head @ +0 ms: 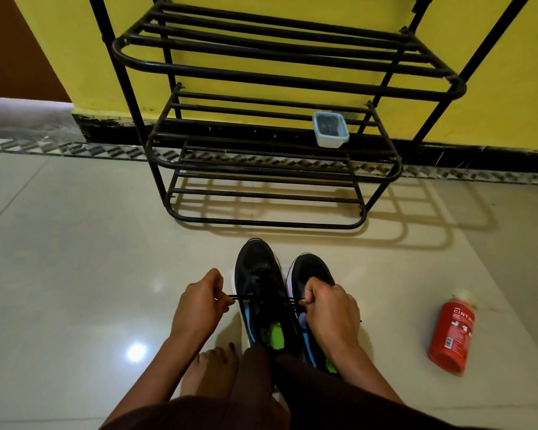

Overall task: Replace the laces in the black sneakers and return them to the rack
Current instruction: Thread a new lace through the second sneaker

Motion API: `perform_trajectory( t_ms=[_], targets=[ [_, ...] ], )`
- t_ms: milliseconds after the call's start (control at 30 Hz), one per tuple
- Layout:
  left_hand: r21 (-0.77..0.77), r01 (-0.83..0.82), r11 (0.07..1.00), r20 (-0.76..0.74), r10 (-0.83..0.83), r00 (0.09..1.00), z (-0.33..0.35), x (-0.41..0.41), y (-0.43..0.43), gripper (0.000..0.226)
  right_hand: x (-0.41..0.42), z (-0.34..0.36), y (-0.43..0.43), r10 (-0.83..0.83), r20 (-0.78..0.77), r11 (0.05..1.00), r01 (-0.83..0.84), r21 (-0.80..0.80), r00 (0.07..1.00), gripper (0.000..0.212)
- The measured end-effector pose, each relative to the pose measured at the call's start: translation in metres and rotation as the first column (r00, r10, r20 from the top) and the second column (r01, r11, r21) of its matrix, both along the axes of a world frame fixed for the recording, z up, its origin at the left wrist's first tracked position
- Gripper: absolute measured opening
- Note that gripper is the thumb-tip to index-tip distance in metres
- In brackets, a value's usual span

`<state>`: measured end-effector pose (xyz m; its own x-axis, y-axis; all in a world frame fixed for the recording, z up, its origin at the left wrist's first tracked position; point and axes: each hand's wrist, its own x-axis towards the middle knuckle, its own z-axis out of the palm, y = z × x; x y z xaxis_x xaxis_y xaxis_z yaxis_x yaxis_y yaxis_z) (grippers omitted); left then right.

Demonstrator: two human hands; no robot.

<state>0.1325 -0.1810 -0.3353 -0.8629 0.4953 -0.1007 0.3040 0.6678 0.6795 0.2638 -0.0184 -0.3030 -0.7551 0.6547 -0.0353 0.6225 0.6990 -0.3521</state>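
On the floor (75, 243) by the rack (261, 72), 2 sneakers (255, 268) side by side; L hand (196, 305) & R hand (330, 308) each pinch an end of the lace (244, 297), taut across one.

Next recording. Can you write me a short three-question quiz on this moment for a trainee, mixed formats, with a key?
1. True or false: the black sneakers already sit on the rack.
2. Multiple choice: what do the left hand and the right hand each pinch? A) an end of the lace B) a rack bar C) a sock
3. Fill in: the red bottle lies on its side on the floor, to the person's ____.

Key: 1 false, since they stand on the floor in front of the rack; 2 A; 3 right.
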Motion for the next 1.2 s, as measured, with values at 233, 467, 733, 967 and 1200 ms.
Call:
perform_trajectory(
  t_ms=[233, 467, 733, 967, 1200],
  targets=[
    [-0.009, 0.07, 0.997, -0.071, -0.071, 0.995, 0.0, 0.007, 0.004, 0.017, 0.002, 0.0, 0.005, 0.026, -0.038, 0.997, -0.029, -0.074, 0.999, 0.023],
    [-0.06, 0.108, 0.992, 0.042, -0.105, 0.994, 0.005, 0.024, 0.018, 0.089, 0.023, 0.01, 0.036, 0.047, 0.34, 0.968, 0.041, -0.247, 0.939, 0.086],
    [-0.203, 0.338, 0.919, 0.374, -0.246, 0.894, -0.009, 0.025, 0.024, 0.088, 0.045, 0.0, 0.045, 0.078, 0.487, 0.906, 0.142, -0.398, 0.87, 0.07],
    [-0.213, 0.41, 0.887, 0.357, -0.32, 0.878, -0.001, 0.02, 0.025, 0.083, 0.034, -0.009, 0.045, -0.018, 0.402, 0.95, 0.141, -0.28, 0.916, 0.042],
    [-0.15, 0.3, 0.942, 0.411, -0.217, 0.886, 0.001, 0.026, 0.024, 0.089, 0.034, -0.016, 0.047, -0.029, 0.315, 0.965, 0.109, -0.24, 0.949, 0.049]
  ],
)
